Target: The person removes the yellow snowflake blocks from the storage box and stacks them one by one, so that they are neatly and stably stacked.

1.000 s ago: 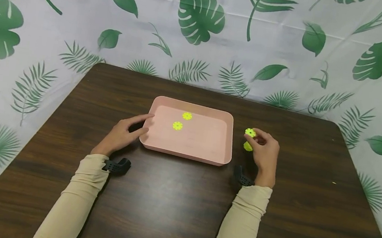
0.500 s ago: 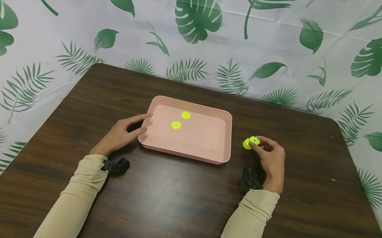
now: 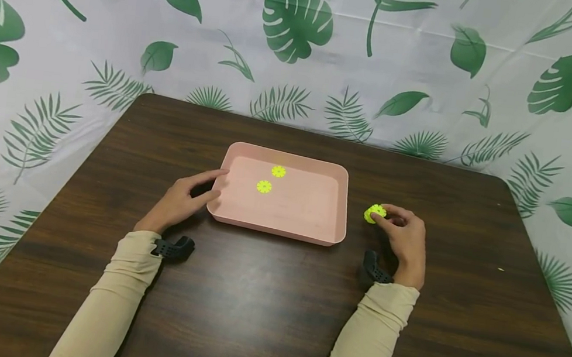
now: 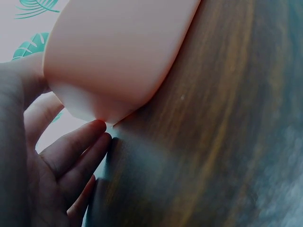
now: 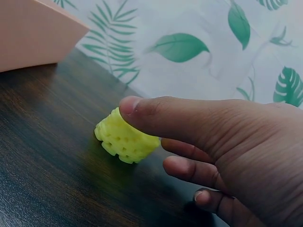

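A shallow pink tray (image 3: 283, 202) lies on the table with two yellow notched discs, one disc (image 3: 264, 186) nearer and the other disc (image 3: 278, 171) farther back. My left hand (image 3: 177, 204) holds the tray's left side; thumb and forefinger reach over the rim while other fingertips (image 4: 98, 126) meet the outer wall, low down. To the right of the tray, my right hand (image 3: 403, 233) pinches a yellow notched disc (image 3: 380, 210) on top of a small stack of like discs (image 5: 125, 142). In the right wrist view the thumb lies against the top of the stack.
The dark wooden table (image 3: 249, 315) reaches back to a white leaf-print cloth (image 3: 342, 55). A small pale scrap (image 3: 500, 269) lies on the right of the table. Each wrist wears a black strap mount (image 3: 375, 268).
My right hand has shifted slightly right and toward me, bringing its disc down onto the stack so the two now line up. The left hand stays at the tray.
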`<state>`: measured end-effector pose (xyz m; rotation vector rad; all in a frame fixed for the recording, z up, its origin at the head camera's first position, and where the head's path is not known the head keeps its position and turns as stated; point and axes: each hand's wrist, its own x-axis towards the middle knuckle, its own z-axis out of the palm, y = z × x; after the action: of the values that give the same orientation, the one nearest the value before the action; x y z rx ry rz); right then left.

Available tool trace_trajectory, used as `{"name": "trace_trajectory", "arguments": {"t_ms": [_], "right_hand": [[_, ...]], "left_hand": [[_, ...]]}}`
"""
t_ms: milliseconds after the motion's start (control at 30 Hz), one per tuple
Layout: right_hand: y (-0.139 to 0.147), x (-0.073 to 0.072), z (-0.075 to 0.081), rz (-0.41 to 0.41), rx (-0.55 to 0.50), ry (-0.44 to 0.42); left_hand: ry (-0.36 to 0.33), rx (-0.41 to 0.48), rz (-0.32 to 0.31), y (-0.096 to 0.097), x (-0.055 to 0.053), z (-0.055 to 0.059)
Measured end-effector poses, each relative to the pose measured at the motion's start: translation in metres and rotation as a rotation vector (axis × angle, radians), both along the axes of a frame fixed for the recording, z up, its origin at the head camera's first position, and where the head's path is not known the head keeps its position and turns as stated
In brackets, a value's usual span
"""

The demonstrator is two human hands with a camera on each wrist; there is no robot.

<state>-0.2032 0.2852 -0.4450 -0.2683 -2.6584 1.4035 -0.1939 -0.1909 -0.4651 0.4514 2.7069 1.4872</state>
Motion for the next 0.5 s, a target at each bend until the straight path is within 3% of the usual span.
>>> {"name": "trace_trajectory", "arguments": {"t_ms": [500], "right_hand": [[-0.0008, -0.0007, 0.0037, 0.023, 0.004, -0.024]], "left_hand": [[-0.018, 0.004, 0.0, 0.0009, -0.0002, 0.0047]]}}
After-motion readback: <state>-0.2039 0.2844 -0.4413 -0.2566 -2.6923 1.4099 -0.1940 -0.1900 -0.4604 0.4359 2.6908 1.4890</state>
